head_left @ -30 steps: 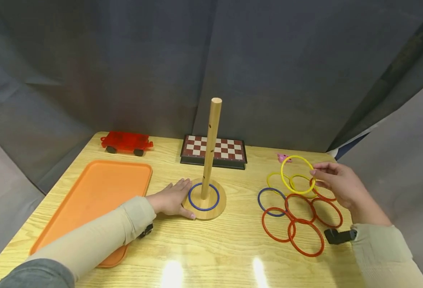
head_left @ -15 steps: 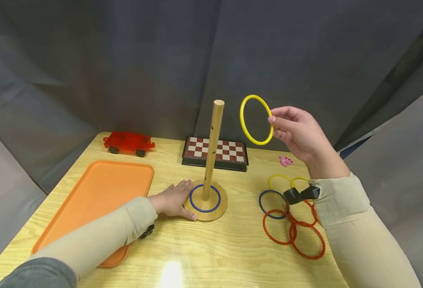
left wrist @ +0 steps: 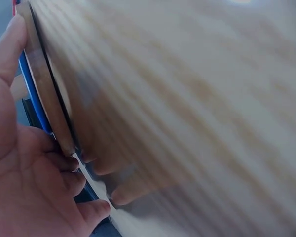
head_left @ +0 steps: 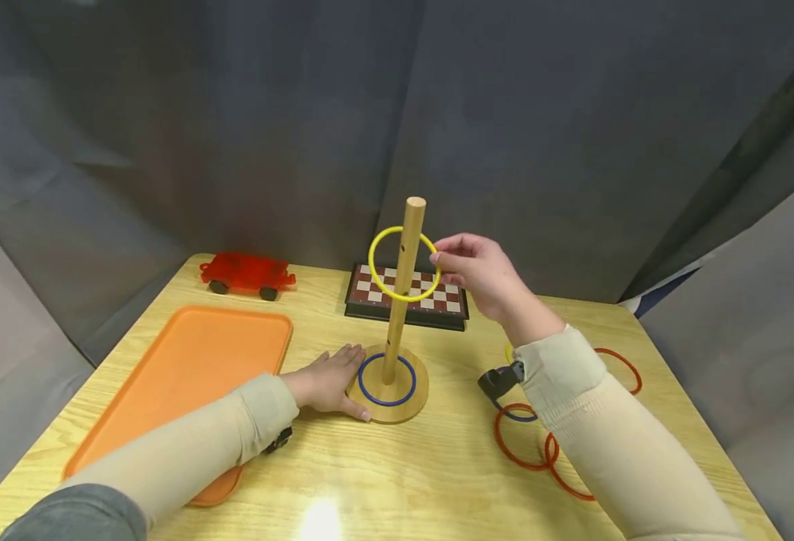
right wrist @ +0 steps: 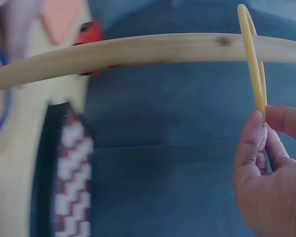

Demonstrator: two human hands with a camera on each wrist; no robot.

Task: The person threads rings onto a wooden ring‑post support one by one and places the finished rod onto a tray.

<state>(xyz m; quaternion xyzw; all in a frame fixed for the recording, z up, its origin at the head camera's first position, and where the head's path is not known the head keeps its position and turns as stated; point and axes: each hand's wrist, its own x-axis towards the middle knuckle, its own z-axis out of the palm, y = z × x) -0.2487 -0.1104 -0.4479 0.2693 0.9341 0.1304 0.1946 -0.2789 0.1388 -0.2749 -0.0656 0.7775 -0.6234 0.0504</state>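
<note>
A wooden post rises from a round wooden base in the head view. My left hand rests against the base's left edge, its thumb and fingers spread along the rim. Around the foot of the post, a blue ring lies flat on the base. Thumb and fingertips of my right hand pinch a yellow ring at its right side. That ring encircles the upper post, tilted, below the post's top. The right wrist view also shows the post running through the yellow ring.
Red rings, another blue ring and a bit of yellow lie at right, partly hidden by my right forearm. Behind the post sits a checkered board. An orange tray and a red toy cart are at left.
My right hand has lifted the yellow ring from above the other rings, carried it left and lowered it around the post. My left hand has stayed at the base.
</note>
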